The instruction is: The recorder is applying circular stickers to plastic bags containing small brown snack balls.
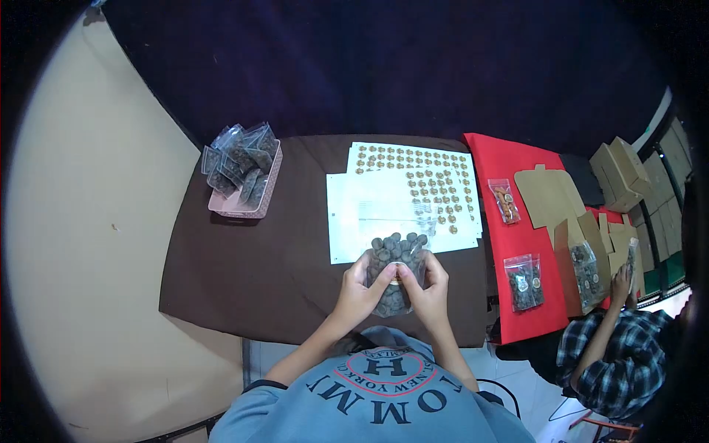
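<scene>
Between my two hands is a clear plastic bag (390, 302) full of dark, round pieces. My left hand (356, 286) grips its left side, and my right hand (431, 286) grips the right. Both thumbs press on a small round sticker (395, 281) on the bag's front, covering part of it. Just beyond the bag lie overlapping white sheets (346, 221) with rows of round, gold-brown stickers (429, 183). The lower left of the top sheet is bare of stickers. The bag's upper end overlaps the sheet's near edge.
On the brown-covered table (249, 266), a pink basket (238, 213) at the far left holds several filled bags (238, 160). To the right, a red-covered table (534, 326) bears filled bags (523, 282) and an open cardboard box (562, 260). A co-worker's hand (620, 285) holds a bag there.
</scene>
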The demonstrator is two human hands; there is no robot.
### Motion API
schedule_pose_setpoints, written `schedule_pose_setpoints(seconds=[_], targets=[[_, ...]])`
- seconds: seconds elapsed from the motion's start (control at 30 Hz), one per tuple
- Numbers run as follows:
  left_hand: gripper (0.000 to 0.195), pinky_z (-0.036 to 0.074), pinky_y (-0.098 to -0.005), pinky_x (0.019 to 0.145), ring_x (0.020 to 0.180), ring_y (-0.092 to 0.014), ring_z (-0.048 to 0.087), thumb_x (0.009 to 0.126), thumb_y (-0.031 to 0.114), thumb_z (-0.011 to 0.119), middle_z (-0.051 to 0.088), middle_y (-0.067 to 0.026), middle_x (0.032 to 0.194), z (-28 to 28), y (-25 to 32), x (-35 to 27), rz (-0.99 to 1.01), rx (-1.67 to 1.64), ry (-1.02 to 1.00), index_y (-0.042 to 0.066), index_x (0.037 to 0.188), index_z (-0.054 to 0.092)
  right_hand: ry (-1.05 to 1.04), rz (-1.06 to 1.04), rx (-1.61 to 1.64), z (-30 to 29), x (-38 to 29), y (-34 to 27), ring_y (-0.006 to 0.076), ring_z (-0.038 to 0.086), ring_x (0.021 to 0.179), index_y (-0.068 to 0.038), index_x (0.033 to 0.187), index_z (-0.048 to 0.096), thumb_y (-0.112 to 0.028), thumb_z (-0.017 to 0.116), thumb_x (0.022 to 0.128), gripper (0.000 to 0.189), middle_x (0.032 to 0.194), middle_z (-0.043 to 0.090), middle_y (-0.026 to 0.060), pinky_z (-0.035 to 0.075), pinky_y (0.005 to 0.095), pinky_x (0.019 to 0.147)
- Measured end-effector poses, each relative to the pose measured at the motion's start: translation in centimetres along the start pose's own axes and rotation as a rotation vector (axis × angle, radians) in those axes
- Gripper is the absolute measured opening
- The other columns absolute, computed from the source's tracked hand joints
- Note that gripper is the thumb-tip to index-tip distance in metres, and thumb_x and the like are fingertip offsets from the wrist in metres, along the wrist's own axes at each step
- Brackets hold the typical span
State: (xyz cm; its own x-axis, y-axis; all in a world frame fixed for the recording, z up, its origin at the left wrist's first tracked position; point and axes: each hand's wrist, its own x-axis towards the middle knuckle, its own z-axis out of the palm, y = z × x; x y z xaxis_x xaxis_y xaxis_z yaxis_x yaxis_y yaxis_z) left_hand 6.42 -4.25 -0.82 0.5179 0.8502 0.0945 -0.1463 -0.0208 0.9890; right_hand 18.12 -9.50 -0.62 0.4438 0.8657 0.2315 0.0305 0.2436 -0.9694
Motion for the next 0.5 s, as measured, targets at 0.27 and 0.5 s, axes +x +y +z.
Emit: schedule_pose_setpoints(seconds=[0.27, 0.5], targets=[[0.029, 0.044, -0.025, 0.076, 0.085, -0.008, 0.054, 0.085, 0.014, 0.053, 0.061, -0.0082, 0.092, -0.3, -0.6, 0.1, 0.005, 0.047, 0.021, -0.006, 0.106, 0.049, 0.062, -0.024, -0.042, 0.0, 0.1, 0.1, 0.0052, 0.05, 0.064, 0.004, 0.081, 0.055, -0.007, 0.059, 0.078, 0.012, 0.07, 0.059, 0.0049, 0.042, 0.0214, 0.058], [0.031, 0.043, -0.0251, 0.078, 0.087, -0.009, 0.053, 0.086, 0.016, 0.052, 0.06, -0.0094, 0.095, -0.7, -0.9, 0.1, -0.012, -0.009, -0.03, -0.006, 0.107, 0.049, 0.068, 0.006, 0.019, -0.2, -0.1, 1.2, 0.0045, 0.048, 0.064, 0.003, 0.081, 0.055, -0.007, 0.057, 0.079, 0.011, 0.068, 0.057, 0.0021, 0.04, 0.0211, 0.056]])
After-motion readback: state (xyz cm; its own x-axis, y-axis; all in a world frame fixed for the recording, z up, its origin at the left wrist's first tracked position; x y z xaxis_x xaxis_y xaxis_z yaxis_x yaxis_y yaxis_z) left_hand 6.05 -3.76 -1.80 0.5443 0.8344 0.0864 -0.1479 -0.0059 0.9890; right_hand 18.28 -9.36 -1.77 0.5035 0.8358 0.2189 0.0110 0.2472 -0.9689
